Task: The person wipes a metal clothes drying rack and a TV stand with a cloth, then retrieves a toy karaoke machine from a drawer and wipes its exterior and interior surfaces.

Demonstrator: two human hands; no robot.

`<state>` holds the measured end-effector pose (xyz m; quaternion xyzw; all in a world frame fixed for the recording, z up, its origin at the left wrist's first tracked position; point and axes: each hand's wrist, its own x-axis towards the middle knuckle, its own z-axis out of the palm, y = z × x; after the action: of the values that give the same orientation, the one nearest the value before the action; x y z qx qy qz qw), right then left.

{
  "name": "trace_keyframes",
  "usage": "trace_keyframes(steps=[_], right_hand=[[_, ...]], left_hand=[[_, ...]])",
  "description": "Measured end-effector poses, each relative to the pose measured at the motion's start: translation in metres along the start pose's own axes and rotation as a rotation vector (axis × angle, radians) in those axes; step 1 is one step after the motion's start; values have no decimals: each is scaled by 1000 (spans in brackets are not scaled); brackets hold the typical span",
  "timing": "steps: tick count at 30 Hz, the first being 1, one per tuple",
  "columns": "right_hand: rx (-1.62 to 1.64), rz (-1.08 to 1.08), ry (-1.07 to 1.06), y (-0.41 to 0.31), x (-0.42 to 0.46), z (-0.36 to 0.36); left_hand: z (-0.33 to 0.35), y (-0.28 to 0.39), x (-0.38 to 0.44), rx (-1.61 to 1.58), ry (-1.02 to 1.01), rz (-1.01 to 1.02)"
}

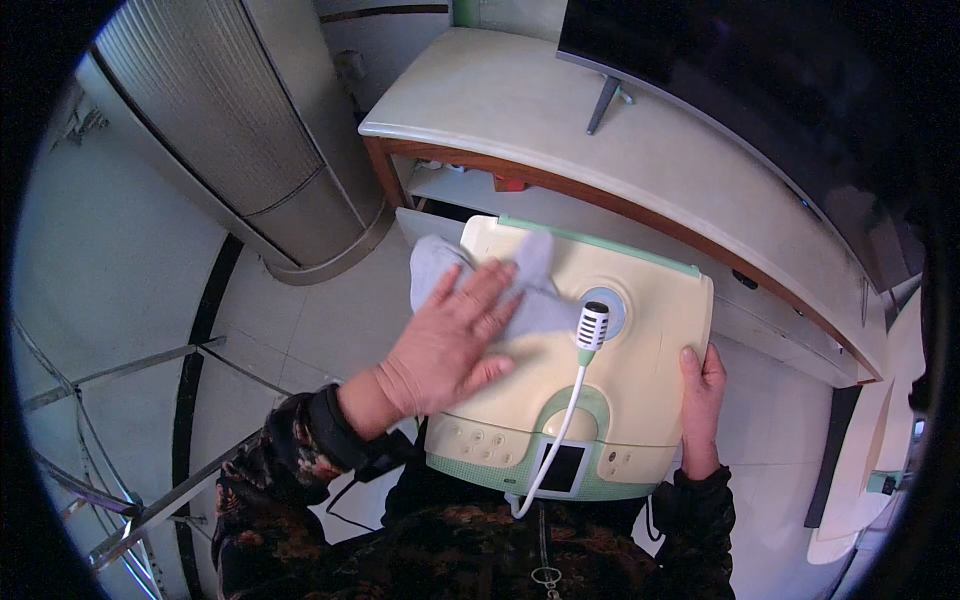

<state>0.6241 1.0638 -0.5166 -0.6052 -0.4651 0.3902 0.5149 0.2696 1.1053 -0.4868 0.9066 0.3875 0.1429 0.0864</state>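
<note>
A cream and green electronic appliance [645,375] rests tilted on my lap, with buttons, a small dark screen [562,469] and a round grey-blue disc [613,319] on its face. From its lower edge rises a white gooseneck microphone [592,328], which partly covers the disc. My left hand [450,345] lies flat with slightly spread fingers on a pale grey cloth [532,315], pressing it to the appliance's upper left; hand and cloth are somewhat blurred. Along the right side edge, my right hand [703,397] grips the appliance, thumb on top and the other fingers mostly hidden.
Ahead stands a low cabinet with a pale top [480,82], carrying a television [720,82]. One drawer [427,225] is pulled partly out. A tall silver floor-standing unit [225,135] is at left, and a metal-tube frame [142,517] stands nearer. Dark cords [341,502] hang beside my lap.
</note>
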Motion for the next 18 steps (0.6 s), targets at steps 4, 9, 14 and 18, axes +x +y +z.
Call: trace_keyframes(steps=[4,9,14,18], right_hand=[[32,-4,18,-6,-2,9],[51,2,13,0,0,5],[71,-3,13,-5,0,10],[-17,3,-14,4,0,-2]], left_hand=[[2,29,-10,-23,-152,238],[-11,-22,12,88,35,-63],[6,-36,17,-250,264,-185],[5,-10,5,5,51,-12]])
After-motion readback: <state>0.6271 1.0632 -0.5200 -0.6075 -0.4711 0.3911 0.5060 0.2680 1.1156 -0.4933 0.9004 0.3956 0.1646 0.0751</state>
